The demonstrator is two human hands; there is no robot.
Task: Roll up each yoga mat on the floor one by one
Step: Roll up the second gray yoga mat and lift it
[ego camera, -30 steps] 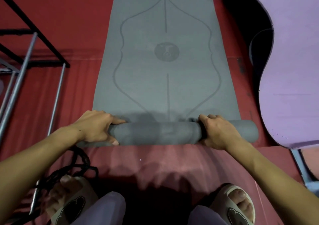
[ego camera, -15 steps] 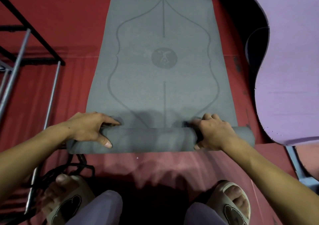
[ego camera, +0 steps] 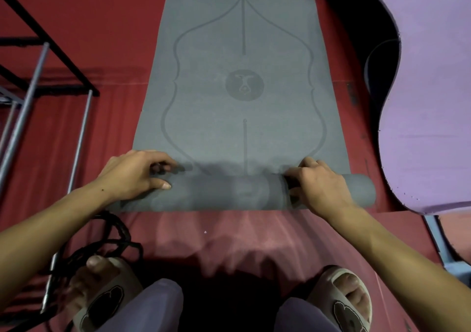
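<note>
since 0.5 s ago the roll has crept further up the grey yoga mat (ego camera: 242, 89) lying on the red floor (ego camera: 102, 20). left hand (ego camera: 132, 173) and right hand (ego camera: 321, 181) each curl around the rolled end (ego camera: 229, 194).

Lilac trousers (ego camera: 155, 306) (beige slippers (ego camera: 349, 303))

Flat grey mat (ego camera: 239, 102) lies open ahead of the roll (ego camera: 229, 194). Purple mat (ego camera: 433, 102) crowds its right edge. Metal rack (ego camera: 38, 77) stands left.
</note>
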